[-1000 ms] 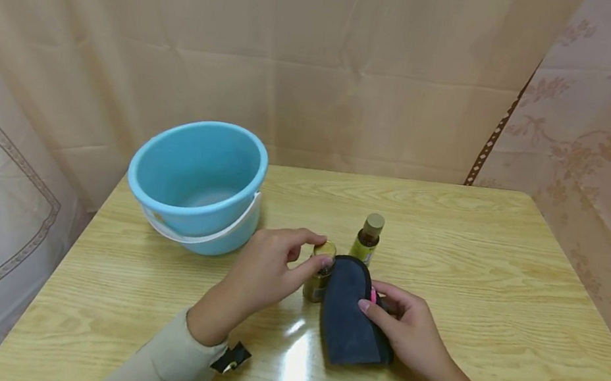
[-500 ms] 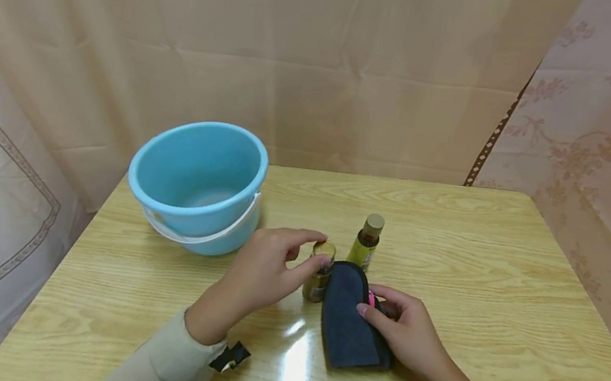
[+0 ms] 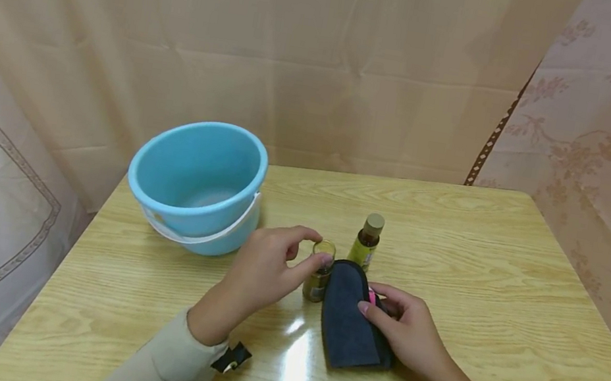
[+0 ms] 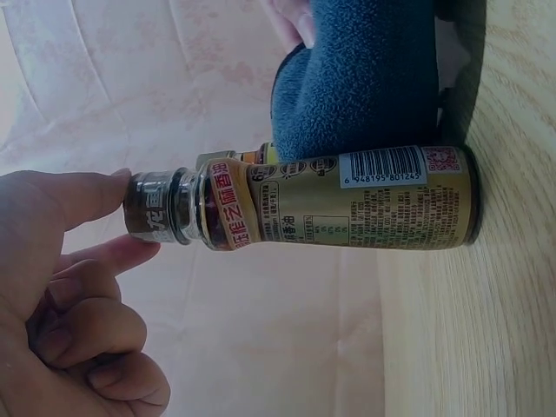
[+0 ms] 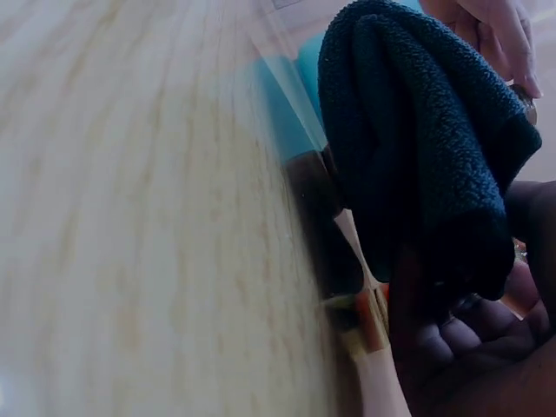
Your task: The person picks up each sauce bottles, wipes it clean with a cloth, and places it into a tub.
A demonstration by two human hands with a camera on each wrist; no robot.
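Note:
A small sesame oil bottle (image 3: 317, 285) with a gold label (image 4: 365, 201) stands upright on the table. My left hand (image 3: 270, 265) pinches its cap (image 4: 156, 207) between thumb and index finger, the other fingers curled in. My right hand (image 3: 412, 330) grips a folded dark blue cloth (image 3: 350, 324), thumb on the near face and fingers behind. In the right wrist view the cloth (image 5: 434, 130) has a fuzzy towel-like pile. A pink patch (image 3: 372, 296) shows at its edge by the thumb. The cloth's left edge lies against the bottle's side.
A second bottle (image 3: 366, 243) with a brown cap and yellow-green label stands just behind the cloth, its lower part hidden. A light blue bucket (image 3: 225, 241) with a white handle is at the back left of the wooden table (image 3: 481, 258). Beige curtains (image 3: 327, 54) hang behind.
The cloth in my right hand has slid slightly down, toward me, baring more of the rear bottle. My left index fingertip has shifted slightly up and left at the cap.

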